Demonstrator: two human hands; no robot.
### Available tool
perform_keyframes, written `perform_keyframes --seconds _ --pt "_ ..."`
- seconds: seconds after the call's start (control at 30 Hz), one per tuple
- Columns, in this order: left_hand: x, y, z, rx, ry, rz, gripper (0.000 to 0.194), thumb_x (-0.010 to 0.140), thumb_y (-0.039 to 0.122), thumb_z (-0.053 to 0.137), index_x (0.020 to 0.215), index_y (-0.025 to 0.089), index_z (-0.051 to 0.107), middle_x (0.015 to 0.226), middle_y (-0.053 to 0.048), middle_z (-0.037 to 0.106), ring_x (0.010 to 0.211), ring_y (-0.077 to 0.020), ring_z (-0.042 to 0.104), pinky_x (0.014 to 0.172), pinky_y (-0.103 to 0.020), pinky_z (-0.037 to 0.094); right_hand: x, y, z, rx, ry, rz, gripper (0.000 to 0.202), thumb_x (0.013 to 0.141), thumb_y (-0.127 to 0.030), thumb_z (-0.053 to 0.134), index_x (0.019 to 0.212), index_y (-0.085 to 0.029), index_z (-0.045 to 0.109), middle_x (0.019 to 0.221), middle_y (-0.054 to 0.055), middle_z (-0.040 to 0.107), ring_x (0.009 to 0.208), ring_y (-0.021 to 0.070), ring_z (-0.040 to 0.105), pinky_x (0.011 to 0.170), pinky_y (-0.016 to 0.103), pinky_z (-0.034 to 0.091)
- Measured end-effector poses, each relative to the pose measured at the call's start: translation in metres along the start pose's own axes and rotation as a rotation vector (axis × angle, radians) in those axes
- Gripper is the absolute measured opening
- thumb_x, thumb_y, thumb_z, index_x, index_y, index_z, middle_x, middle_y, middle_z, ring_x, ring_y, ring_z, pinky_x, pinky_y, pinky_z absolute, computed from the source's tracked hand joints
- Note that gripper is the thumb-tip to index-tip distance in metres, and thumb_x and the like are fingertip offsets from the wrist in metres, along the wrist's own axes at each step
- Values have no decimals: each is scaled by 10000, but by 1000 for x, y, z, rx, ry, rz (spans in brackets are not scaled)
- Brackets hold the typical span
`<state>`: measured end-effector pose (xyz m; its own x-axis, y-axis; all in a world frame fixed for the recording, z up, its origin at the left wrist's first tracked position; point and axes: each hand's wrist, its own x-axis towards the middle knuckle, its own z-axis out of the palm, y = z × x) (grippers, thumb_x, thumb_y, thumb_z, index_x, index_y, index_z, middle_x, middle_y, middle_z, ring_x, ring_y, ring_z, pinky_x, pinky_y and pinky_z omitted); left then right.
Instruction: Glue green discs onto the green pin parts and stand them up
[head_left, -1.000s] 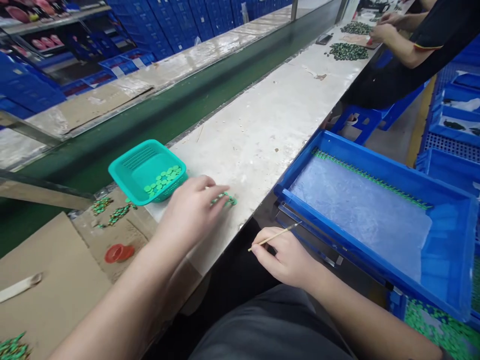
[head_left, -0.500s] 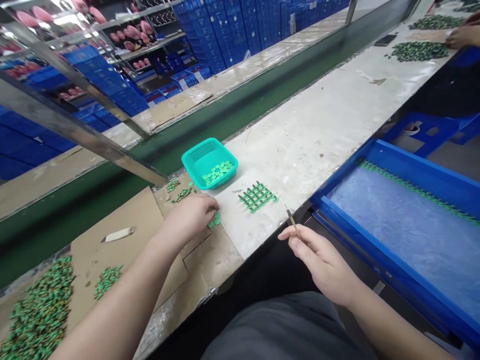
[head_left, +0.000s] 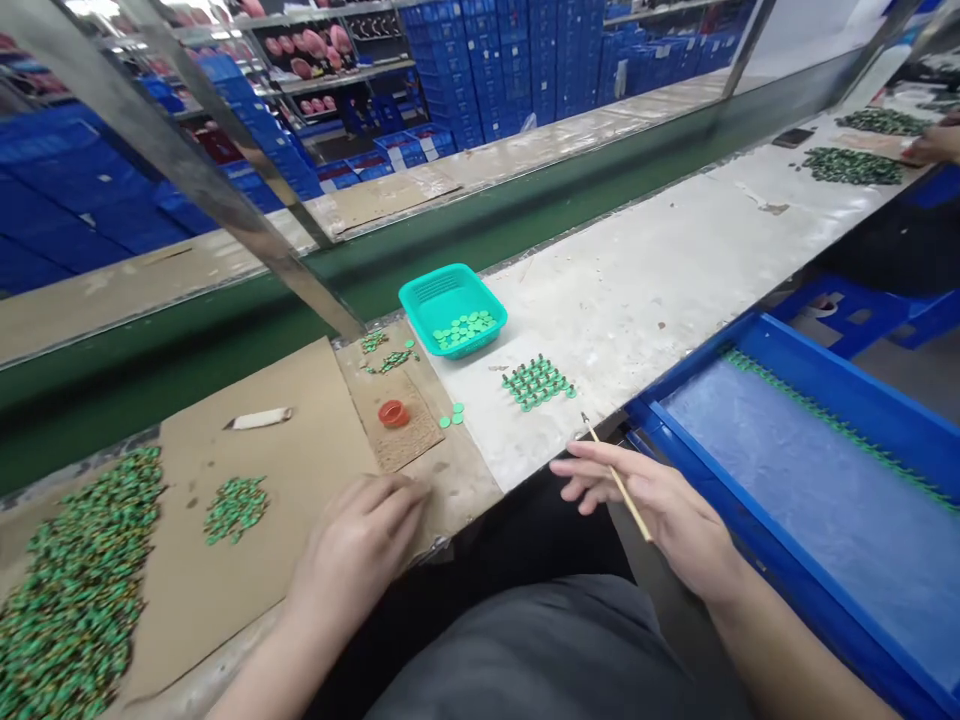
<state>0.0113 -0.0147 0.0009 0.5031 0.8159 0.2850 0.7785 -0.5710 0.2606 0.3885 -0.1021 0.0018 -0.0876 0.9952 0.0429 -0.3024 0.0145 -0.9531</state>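
My right hand [head_left: 660,500] holds a thin wooden brush [head_left: 621,487] with a dark tip, its fingers loosely stretched along it over the table's front edge. My left hand [head_left: 367,530] rests low at the cardboard's front edge, fingers curled together; whether anything is in them is hidden. Beyond it lies a small red-orange cup [head_left: 393,413] on a brown pad [head_left: 409,440]. A few flat green discs [head_left: 452,415] lie beside the pad. To their right, small green pieces with dark upright tips stand in a cluster of rows [head_left: 537,382]. A turquoise basket [head_left: 454,310] holds more green discs.
At the left, a large heap of green-and-brown pieces [head_left: 82,570] and a smaller pile [head_left: 236,508] lie on cardboard [head_left: 300,440] with a white pencil-shaped tool [head_left: 259,418]. A blue tray [head_left: 825,480] sits at right. Another person's hand [head_left: 934,145] is at the far right.
My left hand has drawn back from the green discs toward the table's front edge, uncovering the red-orange cup. My right hand has opened its fingers somewhat, and the brush now lies across it. The view has shifted.
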Motion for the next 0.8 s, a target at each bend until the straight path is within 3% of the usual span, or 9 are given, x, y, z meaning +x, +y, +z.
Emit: perform_keyframes --seconds 0.07,0.1,0.13,0.2,0.27,0.33,0.43,0.57,0.8 --pt "-20 -2 7 -24 52 1 375 1211 474 585 1057 308 885 1026 -42 894 946 -233 809 882 -366 644 6 -5 8 40 -122 -17 423 1161 -471 764 1556 -354 858 1575 101 870 1402 282 870 1103 376 737" --pt "-25 -4 10 -37 72 -6 344 1212 460 600 1086 304 878 1031 -30 895 957 -219 814 896 -354 647 9 -6 14 22 -145 -26 399 1151 -440 807 1540 -372 865 1557 85 880 1415 271 869 1111 357 737" --pt "-29 -5 12 -48 90 -17 307 1212 444 613 1129 299 870 1047 -22 898 977 -210 820 911 -345 648 13 -7 21 -13 -136 -39 343 1158 -407 825 1495 -381 885 1476 73 917 1347 248 898 1073 327 746" --pt "-32 -8 14 -63 112 -48 243 1202 411 641 1226 290 851 1096 -17 897 1024 -204 821 937 -345 643 23 -5 35 -104 -60 -70 225 1207 -408 781 1362 -348 932 1181 60 981 1030 187 944 900 258 753" --pt "-32 -10 15 -73 122 -68 223 1187 389 663 1277 296 844 1115 -14 884 1040 -207 809 955 -362 633 35 1 48 -194 20 -82 327 1243 -502 709 1263 -284 952 881 46 936 727 142 859 725 221 713" --pt "-31 -12 17 -84 124 -73 209 1173 379 682 1261 315 860 1087 -7 864 1018 -210 794 950 -378 614 47 8 59 -266 65 -72 458 1236 -603 682 1208 -237 956 758 43 872 640 142 799 654 226 689" --pt "-31 -13 21 -94 134 -82 187 1172 373 693 1186 319 872 1040 -8 845 993 -217 776 920 -396 574 65 21 71 -319 93 -37 536 1195 -683 710 1080 -214 942 823 76 885 742 194 867 718 283 743" --pt "-34 -11 28 -98 183 -119 177 1190 381 700 1149 283 841 1033 -29 833 998 -242 747 902 -417 520 84 38 83 -348 119 3 420 1067 -645 913 1003 -232 875 945 64 884 824 215 900 802 322 774" --pt "-36 -9 30 -144 225 -121 154 1214 307 661 1208 292 814 1019 -14 797 951 -227 724 875 -400 499 113 56 102 -406 49 -99 291 1126 -537 869 1081 -262 786 969 24 834 875 187 883 836 316 747"
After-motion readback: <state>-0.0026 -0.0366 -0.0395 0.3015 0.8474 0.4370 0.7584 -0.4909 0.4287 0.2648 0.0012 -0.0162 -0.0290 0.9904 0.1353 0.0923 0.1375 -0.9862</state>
